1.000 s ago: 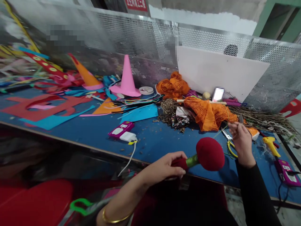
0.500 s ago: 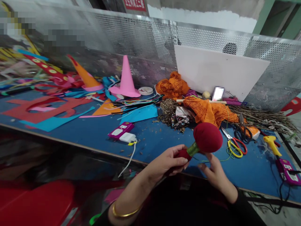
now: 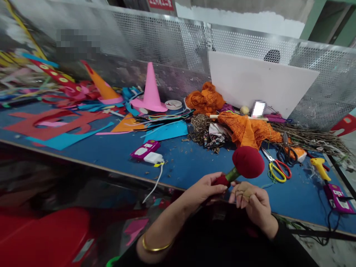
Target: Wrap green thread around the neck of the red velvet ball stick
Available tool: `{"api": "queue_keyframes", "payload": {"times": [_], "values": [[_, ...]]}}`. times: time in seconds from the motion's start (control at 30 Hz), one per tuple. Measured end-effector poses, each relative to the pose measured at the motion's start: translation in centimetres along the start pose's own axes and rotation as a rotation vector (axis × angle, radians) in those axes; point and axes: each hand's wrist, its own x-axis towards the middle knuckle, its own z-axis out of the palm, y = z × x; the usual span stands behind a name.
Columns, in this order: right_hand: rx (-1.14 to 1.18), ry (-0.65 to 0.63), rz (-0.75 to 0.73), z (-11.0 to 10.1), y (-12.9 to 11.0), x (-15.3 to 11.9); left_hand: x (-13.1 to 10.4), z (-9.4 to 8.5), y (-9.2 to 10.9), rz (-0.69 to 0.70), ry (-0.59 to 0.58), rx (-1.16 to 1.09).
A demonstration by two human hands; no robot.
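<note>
A stuffed dark red fabric ball [image 3: 248, 162] stands on a narrow neck bound round with green thread [image 3: 232, 174]. Below the binding, my left hand [image 3: 210, 188] is closed round the gathered dark red cloth and holds the piece tilted over the table's front edge. My right hand [image 3: 251, 202] is just under the ball and beside the neck, fingers curled in and slightly blurred. A green thread shows to the right of that hand and appears to pass into its fingers; the grip itself is partly hidden. Scissors with red and yellow handles [image 3: 278, 172] lie to the right, loose thread around them.
Orange cloth [image 3: 240, 126] and dry twigs [image 3: 311, 139] lie behind the hands. Black scissors [image 3: 286, 150] and a yellow glue gun [image 3: 320, 167] are at right. A purple power strip [image 3: 144, 149], felt pieces and a pink cone hat [image 3: 150, 91] are at left. A red stool [image 3: 41, 237] stands below.
My right hand has gone from fingers apart to curled, closer to the neck. The red ball has shifted slightly right and its neck is tilted a little more. My left hand keeps its hold.
</note>
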Motion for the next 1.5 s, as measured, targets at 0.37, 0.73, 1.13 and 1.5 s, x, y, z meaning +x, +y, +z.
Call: {"api": "queue_keyframes", "payload": {"times": [0.37,0.73,1.13,1.5], "values": [[-0.268,0.200,0.227,0.0,-0.8,-2.4,0.3,1.7,-1.3,0.019,0.155,0.093],[-0.556,0.036,0.017,1.9,-1.7,-1.9,1.6,1.0,-2.7,0.077,0.236,0.260],[-0.648,-0.366,-0.121,0.0,-5.1,2.2,1.7,-0.2,-1.2,0.140,0.244,0.869],[-0.507,-0.043,0.255,0.0,-2.4,6.8,1.4,2.1,-0.7,0.067,0.268,1.369]]}}
